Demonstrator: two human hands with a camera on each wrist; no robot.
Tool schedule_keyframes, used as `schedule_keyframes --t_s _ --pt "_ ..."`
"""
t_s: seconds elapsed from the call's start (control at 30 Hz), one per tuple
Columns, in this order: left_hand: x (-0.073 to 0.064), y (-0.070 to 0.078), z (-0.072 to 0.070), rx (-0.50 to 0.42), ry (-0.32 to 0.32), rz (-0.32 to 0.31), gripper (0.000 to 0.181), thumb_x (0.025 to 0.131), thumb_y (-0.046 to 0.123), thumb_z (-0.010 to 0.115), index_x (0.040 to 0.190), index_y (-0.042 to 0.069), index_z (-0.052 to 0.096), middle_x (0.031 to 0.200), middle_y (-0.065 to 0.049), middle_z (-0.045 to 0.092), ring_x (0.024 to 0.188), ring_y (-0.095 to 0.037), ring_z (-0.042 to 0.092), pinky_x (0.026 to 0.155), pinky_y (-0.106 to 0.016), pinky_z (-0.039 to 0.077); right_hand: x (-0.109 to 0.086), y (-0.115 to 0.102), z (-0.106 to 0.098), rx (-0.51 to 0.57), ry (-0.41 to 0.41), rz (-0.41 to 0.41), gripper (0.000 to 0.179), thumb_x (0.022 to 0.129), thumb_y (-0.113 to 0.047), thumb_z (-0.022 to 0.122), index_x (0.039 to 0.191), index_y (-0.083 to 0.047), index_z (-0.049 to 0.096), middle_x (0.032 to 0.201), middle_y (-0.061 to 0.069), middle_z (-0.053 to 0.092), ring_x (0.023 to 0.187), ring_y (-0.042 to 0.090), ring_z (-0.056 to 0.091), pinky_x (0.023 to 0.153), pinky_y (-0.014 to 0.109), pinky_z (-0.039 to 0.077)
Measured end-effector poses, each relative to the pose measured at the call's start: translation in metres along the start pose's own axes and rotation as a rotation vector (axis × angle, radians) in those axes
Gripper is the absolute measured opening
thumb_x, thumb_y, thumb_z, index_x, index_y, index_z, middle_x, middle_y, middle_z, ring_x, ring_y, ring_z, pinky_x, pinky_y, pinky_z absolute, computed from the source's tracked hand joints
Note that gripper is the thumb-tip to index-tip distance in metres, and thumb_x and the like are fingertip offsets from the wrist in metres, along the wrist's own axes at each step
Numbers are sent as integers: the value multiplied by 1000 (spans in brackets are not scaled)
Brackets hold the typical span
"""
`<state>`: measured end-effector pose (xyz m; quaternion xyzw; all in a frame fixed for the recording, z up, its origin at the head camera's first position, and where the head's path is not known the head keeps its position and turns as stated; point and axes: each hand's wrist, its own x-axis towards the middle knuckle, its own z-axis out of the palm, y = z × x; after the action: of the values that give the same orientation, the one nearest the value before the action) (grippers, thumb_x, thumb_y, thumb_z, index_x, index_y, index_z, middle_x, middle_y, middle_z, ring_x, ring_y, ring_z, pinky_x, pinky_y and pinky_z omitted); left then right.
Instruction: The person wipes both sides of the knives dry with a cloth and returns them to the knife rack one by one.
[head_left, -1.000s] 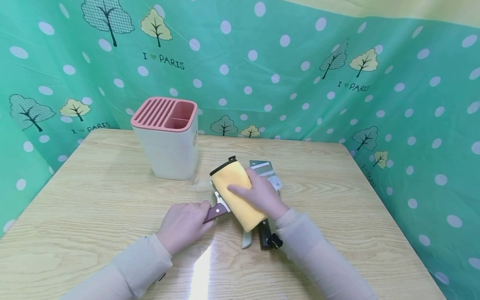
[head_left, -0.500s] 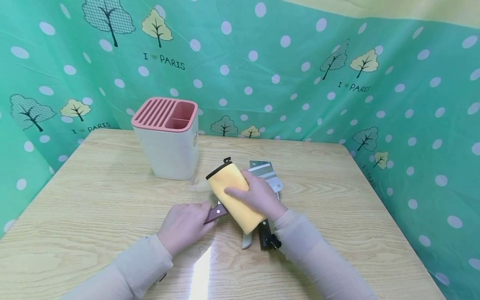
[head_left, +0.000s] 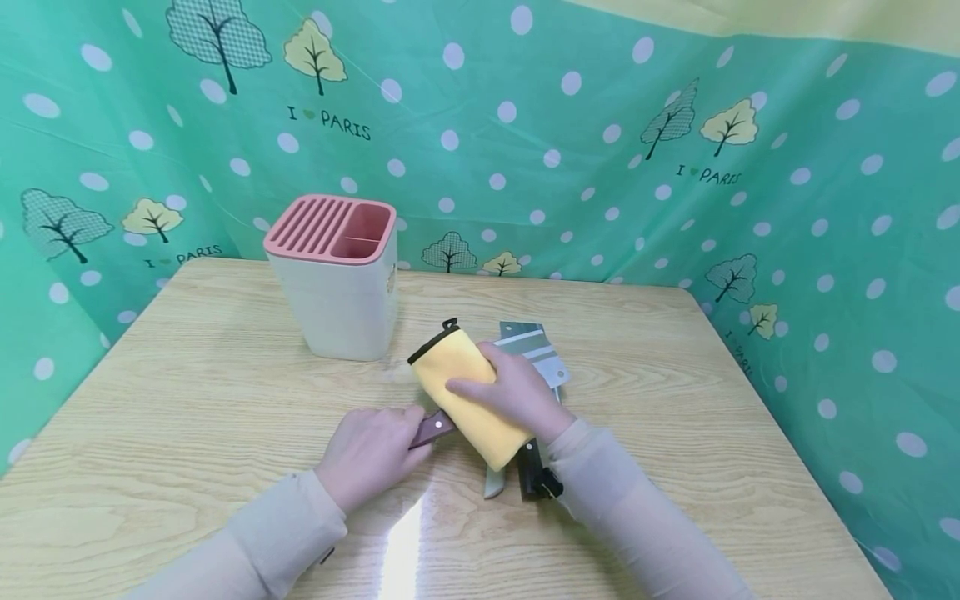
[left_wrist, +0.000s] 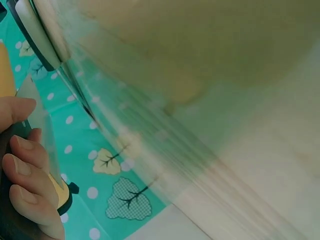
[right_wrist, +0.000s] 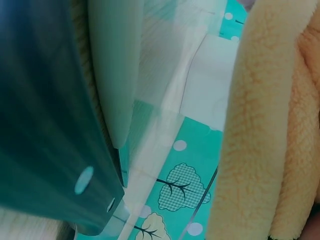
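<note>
In the head view my left hand (head_left: 371,454) grips a knife by its dark brown handle (head_left: 432,428), which has a pale rivet. My right hand (head_left: 517,392) holds a folded yellow cloth (head_left: 468,392) with black edging over the blade. The cloth hides most of that blade in the head view; part of the blade (left_wrist: 37,107) shows beyond my curled left fingers (left_wrist: 30,175) in the left wrist view. A broad blade with holes (head_left: 536,354) lies beyond my right hand. Below the cloth, a pale handle (head_left: 493,482) and a black riveted handle (head_left: 529,475) stick out.
A white knife holder (head_left: 341,308) with a pink slotted top stands at the back left of the wooden table (head_left: 187,400). A green dotted curtain (head_left: 570,167) hangs behind the table and along both sides. The tip of a dark thing (head_left: 326,556) shows under my left sleeve.
The cloth and my right hand have shifted slightly left and towards me, covering the metal beside the brown handle. My left hand has barely moved.
</note>
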<state>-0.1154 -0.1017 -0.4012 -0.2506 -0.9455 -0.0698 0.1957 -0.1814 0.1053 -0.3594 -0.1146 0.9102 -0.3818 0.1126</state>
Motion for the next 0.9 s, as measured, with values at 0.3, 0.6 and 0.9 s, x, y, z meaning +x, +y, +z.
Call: schedule_keyframes --t_s 0.3,0.6,0.9 --pt "5 3 -4 -88 -23 -66 35 88 35 70 68 20 45 52 12 36 44 -6 31 39 -24 26 -3 -5 -10 84 127 -46 48 82 -53 75 117 -23 61 80 4 66 60 18 63 54 36 52" --pt "13 8 -13 -238 -64 -176 31 91 33 67 71 17 49 53 9 40 44 -8 36 41 -27 31 -8 -11 -24 230 203 -97 51 82 -47 77 124 -23 59 84 9 67 62 21 66 53 38 55" --pt "20 12 -20 -463 -178 -288 31 95 35 62 74 16 49 58 5 45 49 -11 42 47 -27 35 -11 -15 -32 320 244 -155 47 82 -45 78 119 -23 60 89 9 68 65 24 68 55 41 56"
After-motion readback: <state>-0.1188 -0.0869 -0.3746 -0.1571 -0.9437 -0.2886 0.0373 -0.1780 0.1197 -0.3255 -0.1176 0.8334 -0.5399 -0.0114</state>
